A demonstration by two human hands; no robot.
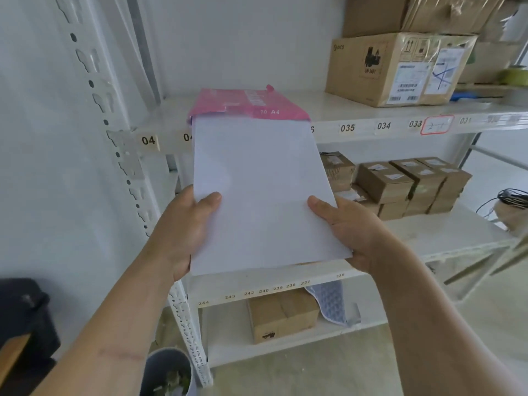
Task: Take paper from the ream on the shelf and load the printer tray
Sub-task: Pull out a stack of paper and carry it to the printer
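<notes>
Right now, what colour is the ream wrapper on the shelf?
Pink, with white print, on the ream wrapper; the head view shows it.

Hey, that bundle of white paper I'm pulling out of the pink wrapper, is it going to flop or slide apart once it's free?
The paper looks thin, so its unsupported far end will probably sag. The left hand and right hand only pinch the near corners, so loose sheets could fan or slip. The open pink wrapper seems light and may drag along.

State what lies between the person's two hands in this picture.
In the head view, the white paper stack spans the gap: left hand grips its left edge, right hand its right, far end still inside the pink ream wrapper.
</notes>
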